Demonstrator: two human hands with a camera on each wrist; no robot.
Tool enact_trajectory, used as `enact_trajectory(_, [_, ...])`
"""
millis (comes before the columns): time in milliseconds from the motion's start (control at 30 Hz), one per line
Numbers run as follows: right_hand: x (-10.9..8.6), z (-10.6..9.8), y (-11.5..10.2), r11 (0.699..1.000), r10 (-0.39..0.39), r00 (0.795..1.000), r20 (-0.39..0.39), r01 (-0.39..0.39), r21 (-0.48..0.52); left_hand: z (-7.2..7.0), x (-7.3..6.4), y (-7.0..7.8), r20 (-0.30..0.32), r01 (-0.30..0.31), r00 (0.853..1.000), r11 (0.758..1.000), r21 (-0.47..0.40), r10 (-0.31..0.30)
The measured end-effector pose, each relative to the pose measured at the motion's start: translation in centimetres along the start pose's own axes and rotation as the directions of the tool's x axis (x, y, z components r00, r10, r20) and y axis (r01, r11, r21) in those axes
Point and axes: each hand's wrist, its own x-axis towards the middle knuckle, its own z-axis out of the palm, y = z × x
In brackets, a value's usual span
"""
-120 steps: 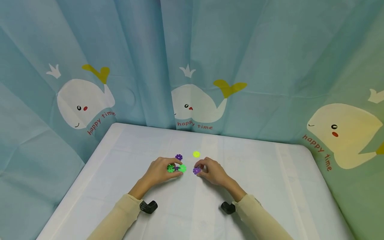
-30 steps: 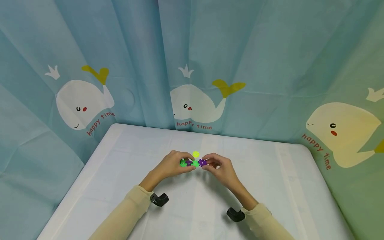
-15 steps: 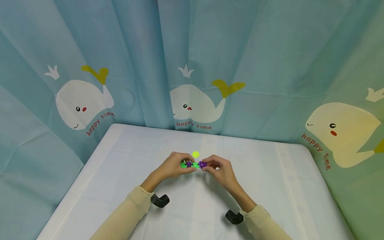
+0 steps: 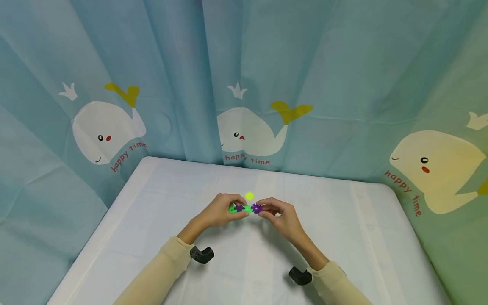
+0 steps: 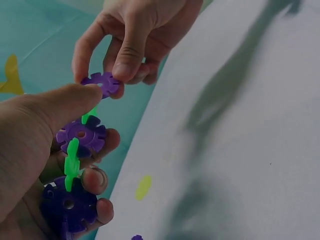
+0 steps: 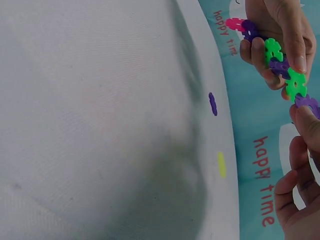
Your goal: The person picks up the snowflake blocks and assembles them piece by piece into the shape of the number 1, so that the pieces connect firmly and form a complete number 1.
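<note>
A chain of toothed plastic snowflake discs lies in my left hand (image 4: pixel 221 209), pinched near its right end. The right wrist view shows its pink disc (image 6: pixel 235 23) at one end, then purple and green discs alternating up to a green disc (image 6: pixel 296 84) by the thumb. My right hand (image 4: pixel 284 215) pinches a purple snowflake disc (image 4: pixel 257 208) between thumb and fingers. That purple disc meets the edge of the green one; how deep their slots engage I cannot tell. Both hands hold the pieces above the table. Curled left fingers partly hide the chain.
On the white table (image 4: pixel 328 237) lie a loose yellow snowflake disc (image 4: pixel 249 196) and a loose purple disc (image 6: pixel 213 104), the latter hidden in the head view. A blue curtain (image 4: pixel 343 84) with whale prints hangs behind the table. Each wrist carries a black camera (image 4: pixel 202 255).
Four seconds ago the right hand's purple disc was apart from the chain; now it meets the green end disc. The left hand has moved right. Over the last second both hands barely shift.
</note>
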Motion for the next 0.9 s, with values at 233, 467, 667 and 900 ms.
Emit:
enact_trajectory(233, [0.1,-0.2,-1.9,0.999,-0.020,1.000,0.000,0.020,-0.047,0.0,-0.1,0.1,0.005,0.039,0.999,0.999,-0.022,-0.039])
enact_trajectory(467, [0.0,-0.5,-3.6,0.999,-0.038,0.999,0.004,0.038,-0.005,0.1,0.0,0.0,0.012,0.064,0.998,0.996,-0.057,-0.063])
enact_trajectory(667, [-0.1,-0.2,-3.3,0.999,-0.023,0.999,-0.036,0.025,0.043,0.5,0.2,-0.2,0.028,0.079,0.997,0.991,-0.109,-0.076])
enact_trajectory(900, [-0.5,0.4,0.4,0.998,0.021,0.998,-0.063,-0.017,0.055,0.6,0.3,-0.1,0.040,0.081,0.996,0.987,-0.137,-0.076])
